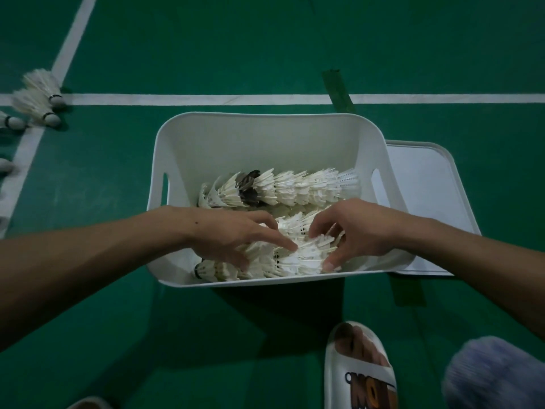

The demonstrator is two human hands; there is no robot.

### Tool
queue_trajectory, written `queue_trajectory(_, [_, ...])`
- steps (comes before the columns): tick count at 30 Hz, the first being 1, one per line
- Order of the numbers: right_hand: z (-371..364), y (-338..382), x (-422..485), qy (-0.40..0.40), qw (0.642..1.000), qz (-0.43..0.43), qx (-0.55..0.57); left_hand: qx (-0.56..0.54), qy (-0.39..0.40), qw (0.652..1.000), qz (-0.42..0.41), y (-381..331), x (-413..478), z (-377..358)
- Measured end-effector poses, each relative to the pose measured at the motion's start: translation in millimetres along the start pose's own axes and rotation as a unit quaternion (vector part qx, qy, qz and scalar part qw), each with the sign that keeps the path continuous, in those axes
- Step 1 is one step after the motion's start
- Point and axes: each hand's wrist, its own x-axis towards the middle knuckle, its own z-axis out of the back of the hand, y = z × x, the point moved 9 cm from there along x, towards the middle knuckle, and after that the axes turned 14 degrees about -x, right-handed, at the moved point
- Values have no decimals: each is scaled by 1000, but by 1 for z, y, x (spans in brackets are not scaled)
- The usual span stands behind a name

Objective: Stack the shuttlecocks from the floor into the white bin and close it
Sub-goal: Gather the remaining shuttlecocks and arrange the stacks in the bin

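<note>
The white bin [259, 128] stands on the green court floor. Inside it, one nested row of white shuttlecocks [283, 188] lies along the far side, and a second row [298, 255] lies along the near side. Both my hands are inside the bin over the near row. My left hand [236, 236] rests on it with fingers spread and slightly bent. My right hand [351, 231] has its fingers curled over the row's right end, thumb at the near side. The white lid [427, 202] lies flat on the floor right of the bin.
Several loose shuttlecocks [39, 97] lie on the floor at the far left by the white court lines. A strip of green tape [337, 90] crosses the line behind the bin. My foot in a white slipper [358, 370] is at the bottom.
</note>
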Motion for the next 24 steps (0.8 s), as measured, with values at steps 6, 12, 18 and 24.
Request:
queue_trajectory(6, [-5,-1,1,-19,998,-8,-53,37,-9,999,11,-2,4,-2])
queue_trajectory(12, [3,2,1,-26,996,-23,-87,50,-13,999,4,-7,6,0])
queue_trajectory(18, [45,10,-8,-70,987,-38,-137,-18,-71,997,-18,-14,-11,23])
queue_trajectory(24, [75,44,17,-123,972,-14,-200,97,-228,966,77,0,-47,81])
